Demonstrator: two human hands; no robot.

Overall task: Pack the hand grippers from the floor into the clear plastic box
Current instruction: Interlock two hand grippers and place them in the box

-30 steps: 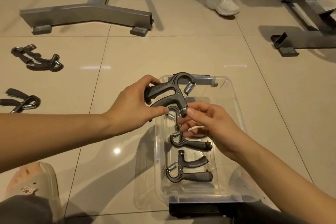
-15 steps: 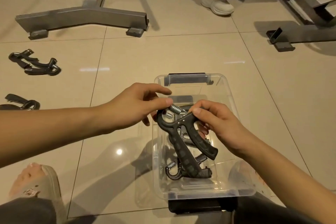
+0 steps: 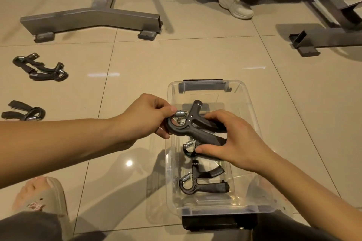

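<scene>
Frames [image 3: 92,19] of steel stand at eleven and two o'clock, a white shoe [image 3: 235,6] at one. Loose grippers [image 3: 41,68] lie on the floor [image 3: 137,60] at nine and ten. Bare tile lies open at the box's [image 3: 252,115] nine, twelve and three; its clear walls hem packed grippers [image 3: 201,182]. The held gripper [image 3: 193,127], dark grey with a steel spring, hangs over the box's far half; left hand [image 3: 147,117] pinches its spring end, right hand [image 3: 235,139] clasps its handles.
</scene>
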